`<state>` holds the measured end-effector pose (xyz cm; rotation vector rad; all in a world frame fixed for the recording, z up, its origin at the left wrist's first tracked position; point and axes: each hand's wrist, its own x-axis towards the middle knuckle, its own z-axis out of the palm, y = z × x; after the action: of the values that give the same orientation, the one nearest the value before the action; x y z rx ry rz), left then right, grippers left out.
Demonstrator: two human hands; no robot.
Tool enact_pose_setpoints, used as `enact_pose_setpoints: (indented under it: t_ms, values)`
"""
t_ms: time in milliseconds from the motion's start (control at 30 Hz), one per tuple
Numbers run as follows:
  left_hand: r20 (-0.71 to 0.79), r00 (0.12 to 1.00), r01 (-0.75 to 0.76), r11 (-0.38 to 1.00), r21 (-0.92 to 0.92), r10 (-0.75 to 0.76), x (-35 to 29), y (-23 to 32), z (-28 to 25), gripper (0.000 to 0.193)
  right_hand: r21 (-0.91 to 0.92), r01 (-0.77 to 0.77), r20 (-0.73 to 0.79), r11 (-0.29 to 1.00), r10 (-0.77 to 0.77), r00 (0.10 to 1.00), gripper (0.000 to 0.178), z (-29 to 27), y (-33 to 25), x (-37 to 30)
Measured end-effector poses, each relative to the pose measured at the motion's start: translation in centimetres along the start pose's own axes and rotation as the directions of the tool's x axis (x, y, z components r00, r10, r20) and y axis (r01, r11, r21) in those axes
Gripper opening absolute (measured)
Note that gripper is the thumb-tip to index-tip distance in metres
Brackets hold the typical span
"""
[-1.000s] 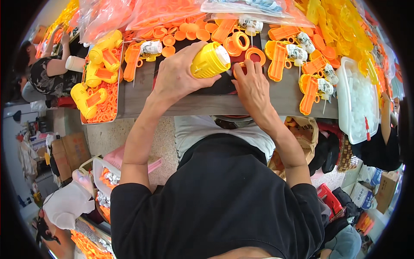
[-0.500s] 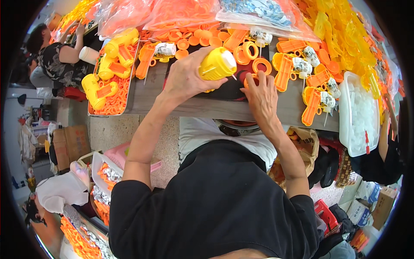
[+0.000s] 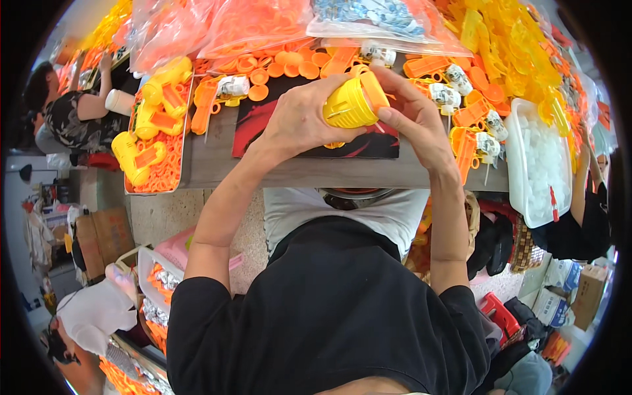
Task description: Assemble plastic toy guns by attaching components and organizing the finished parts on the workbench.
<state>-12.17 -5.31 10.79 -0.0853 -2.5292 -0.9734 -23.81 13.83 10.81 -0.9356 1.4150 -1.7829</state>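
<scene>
My left hand (image 3: 293,118) is closed around a yellow plastic toy-gun body (image 3: 345,108), its round ribbed end tilted to the right above the table. At that end sits an orange round cap piece (image 3: 374,91). The fingers and thumb of my right hand (image 3: 421,122) are curled about this piece, gripping it from the right. Part of the toy-gun body is hidden behind my left hand. Beneath both hands lies a black and red mat (image 3: 378,146).
At left, a tray (image 3: 182,168) holds orange rings and yellow toy-gun bodies. Orange handles with white patterned cylinders (image 3: 459,79) lie at right, beside a white tub (image 3: 518,155) of translucent pieces. Bags (image 3: 257,26) and orange caps (image 3: 308,70) fill the back. Other people sit at both sides.
My right hand has risen from the orange rings on the mat to the toy-gun body. An orange piece now covers its formerly white-centred end.
</scene>
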Motion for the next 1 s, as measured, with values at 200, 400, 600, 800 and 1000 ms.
enact_pose_setpoints:
  t_ms: [200, 400, 600, 800, 1000]
  values:
    - [0.022, 1.0, 0.004, 1.0, -0.027, -0.004, 0.9, -0.6, 0.7, 0.072, -0.171, -0.021, 0.007, 0.985, 0.022, 1.0, 0.057, -1.7, -0.7, 0.2]
    - [0.081, 0.995, 0.065, 0.995, -0.076, -0.058, 1.8, -1.5, 0.5, 0.071, -0.509, 0.041, 0.094, 0.86, 0.008, 0.996, 0.047, -3.0, -2.3, 2.5]
    - [0.114, 0.991, 0.079, 0.995, -0.063, -0.071, 1.8, -1.8, 0.5, 0.07, -0.509, -0.134, -0.068, 0.85, 0.116, 0.991, 0.056, -2.7, -1.6, 2.7]
    - [0.134, 0.988, 0.086, 0.995, -0.044, -0.079, 2.0, -2.0, 0.4, 0.077, -0.547, -0.174, -0.11, 0.819, 0.136, 0.985, 0.056, -1.9, -2.6, 2.9]
    - [0.089, 0.995, -0.036, 0.996, -0.076, 0.043, 1.7, -0.9, 0.3, 0.089, -0.532, 0.058, -0.116, 0.845, -0.141, 0.983, 0.047, -1.0, -0.8, 1.3]
